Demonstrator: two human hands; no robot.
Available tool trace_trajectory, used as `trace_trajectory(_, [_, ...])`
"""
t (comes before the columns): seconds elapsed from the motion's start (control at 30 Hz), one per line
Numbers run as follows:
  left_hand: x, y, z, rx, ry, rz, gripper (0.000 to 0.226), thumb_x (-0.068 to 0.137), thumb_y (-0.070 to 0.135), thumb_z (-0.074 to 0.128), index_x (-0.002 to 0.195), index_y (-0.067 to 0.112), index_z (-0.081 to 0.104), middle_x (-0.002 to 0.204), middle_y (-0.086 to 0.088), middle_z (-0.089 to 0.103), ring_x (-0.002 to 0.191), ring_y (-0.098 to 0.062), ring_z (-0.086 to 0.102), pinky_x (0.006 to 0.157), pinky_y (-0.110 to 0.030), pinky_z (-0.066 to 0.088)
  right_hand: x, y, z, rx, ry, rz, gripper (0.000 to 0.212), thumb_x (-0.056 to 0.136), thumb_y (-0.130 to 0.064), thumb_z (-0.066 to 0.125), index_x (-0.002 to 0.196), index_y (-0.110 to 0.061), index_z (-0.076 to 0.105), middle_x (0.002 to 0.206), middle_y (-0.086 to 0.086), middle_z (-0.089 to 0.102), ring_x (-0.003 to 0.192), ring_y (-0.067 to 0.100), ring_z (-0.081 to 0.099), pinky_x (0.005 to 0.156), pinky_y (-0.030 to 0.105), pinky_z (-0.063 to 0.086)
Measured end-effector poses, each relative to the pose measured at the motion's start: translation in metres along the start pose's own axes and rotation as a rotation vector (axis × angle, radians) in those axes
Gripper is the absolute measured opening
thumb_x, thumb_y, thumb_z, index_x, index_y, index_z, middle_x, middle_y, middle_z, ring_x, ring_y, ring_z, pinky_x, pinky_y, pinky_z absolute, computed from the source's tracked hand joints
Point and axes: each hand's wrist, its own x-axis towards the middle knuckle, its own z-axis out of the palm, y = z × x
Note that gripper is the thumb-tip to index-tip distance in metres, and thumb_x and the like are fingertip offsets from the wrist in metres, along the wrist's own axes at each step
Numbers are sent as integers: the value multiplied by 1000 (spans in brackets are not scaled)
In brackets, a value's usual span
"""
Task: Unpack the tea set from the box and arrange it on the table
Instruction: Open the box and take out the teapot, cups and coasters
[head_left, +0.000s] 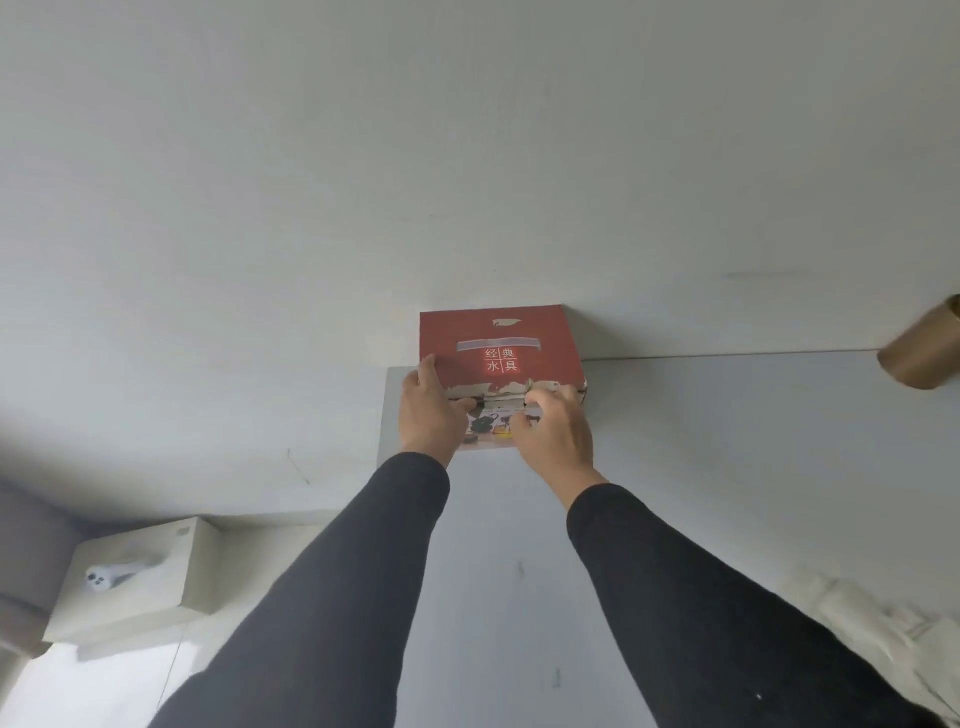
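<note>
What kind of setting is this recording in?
Probably a plain room at home or in an office: a bare white wall, a pale grey table against it carrying a red cardboard box, and a white box-shaped device nearby.

Soft, even daylight, faint shadows, wide-angle bending and blur at edges.

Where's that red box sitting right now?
The red box sits mid-frame at the far edge of the grey table, against the white wall, with the left hand and right hand on its near face.
</note>
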Motion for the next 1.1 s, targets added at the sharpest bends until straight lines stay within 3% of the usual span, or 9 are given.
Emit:
trace_trajectory(0.17, [-4,5,-5,26,32,7,61,82,10,68,136,16,38,132,-8,41,118,-25,48,91,-29,44,-9,-10,-3,353,-133,267,25,89,-22,51,112,-22,58,108,1,53,89,17,52,65,25,40])
trace_trajectory(0.4, [-7,2,-11,47,16,-29,50,87,7,55,133,16,41,126,-12,45,121,-28,36,88,-32,40,-18,-11,3,153,23,153,15,92,-20,56,90,-8,63,88,1,59,80,17,53,65,23,37])
trace_trajectory(0.47, [-9,0,-14,-10,25,-9,51,86,1,49,134,17,41,126,-12,47,121,-27,38,91,-31,39,-19,-9,0,125,115,197,15,91,-23,54,90,-8,59,95,5,56,82,21,52,62,24,38])
trace_trajectory(0.6, [-5,1,-21,-155,81,53,62,87,-2,49,140,24,31,118,-7,57,109,-26,52,92,-33,45,-5,-1,-13,164,284,299,41,88,-23,58,124,-9,47,127,11,44,112,28,49,90,35,45])
trace_trajectory(0.67, [-6,4,-21,-226,72,26,72,89,0,47,146,30,18,120,-6,59,103,-26,57,90,-41,50,4,4,-17,192,184,332,52,89,-22,55,138,-12,38,138,8,39,121,27,47,99,38,44])
trace_trajectory(0.77, [-6,10,-16,-396,53,-217,74,93,4,42,151,26,4,139,3,44,114,-24,54,99,-40,46,9,9,-20,219,30,339,56,89,-20,53,142,-19,34,141,5,43,122,26,49,99,35,44])
trace_trajectory(0.83, [-6,12,-13,-402,3,-351,57,95,10,39,148,23,20,129,-1,51,103,-25,55,88,-36,48,12,13,-23,266,-23,356,54,89,-20,52,141,-22,36,137,4,48,116,25,52,87,29,44])
trace_trajectory(0.9, [-11,11,-10,-342,-14,-316,41,95,12,39,135,19,39,118,-7,59,94,-27,57,78,-34,48,13,18,-26,300,-58,354,48,86,-24,53,133,-23,43,127,4,56,104,23,57,77,28,44])
trace_trajectory(1.1, [-35,13,-10,-335,25,-249,35,95,14,40,129,20,47,109,-1,61,92,-21,56,80,-31,49,-5,26,-39,322,-118,320,55,87,-27,53,140,-26,39,138,0,50,121,23,50,95,31,42])
